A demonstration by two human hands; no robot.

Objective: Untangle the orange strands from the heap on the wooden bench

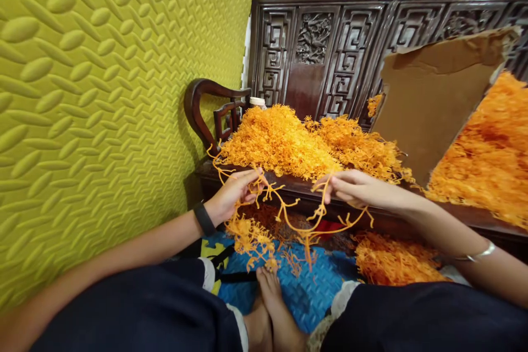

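Between my hands hangs an orange, thin, branching plastic stem (297, 229), sagging in a curve with short forked twigs along it. My left hand (233, 193), wearing a black wristband, is closed in a pinch on the stem's left part. The fingers of my right hand (355, 187) pinch an upright piece of it on the other side. More forked ends trail past both hands. Just beyond them, a large heap of the same orange stems (274, 140) lies on a dark wooden bench (289, 186). Below my left hand is a loose orange cluster (249, 236).
A yellow textured foam mat (103, 93) stands as a wall on the left. On the right, a cardboard sheet (437, 99) leans against the carved backrest (315, 38), beside another orange heap (490, 159). More orange stems (396, 258) lie low near my right knee. Blue matting (301, 286) covers the floor.
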